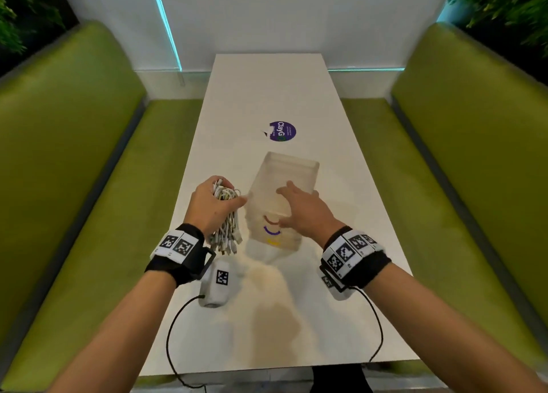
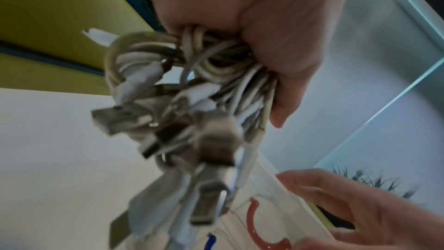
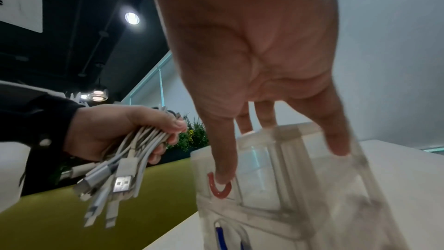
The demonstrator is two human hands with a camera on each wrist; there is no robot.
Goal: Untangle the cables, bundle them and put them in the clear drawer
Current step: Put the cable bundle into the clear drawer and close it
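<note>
Left hand (image 1: pixel 211 207) grips a bundle of white and grey cables (image 1: pixel 226 217), its fingers curled tight around the folded loops. It holds the bundle above the white tabletop (image 1: pixel 267 90), just to the left of the clear plastic drawer unit (image 1: pixel 284 185), and the metal USB plugs (image 3: pixel 122 183) hang down below the fist. In the left wrist view the plugs are blurred, but the looped part of the bundle is seen pressed into the palm.

Right hand (image 1: pixel 307 210) is spread with straight fingers over the top of the clear unit. The fingertips (image 3: pixel 338 149) touch its upper rim, and the thumb comes down on the front face at the red curved handle (image 3: pixel 220 187). This hand holds nothing. Below the red handle, a blue handle (image 1: pixel 271 231) and a yellow one are on the lower fronts.

Beyond the unit a round purple sticker (image 1: pixel 282 131) lies on the tabletop. Green padded benches (image 1: pixel 89 155) stand on both sides.
</note>
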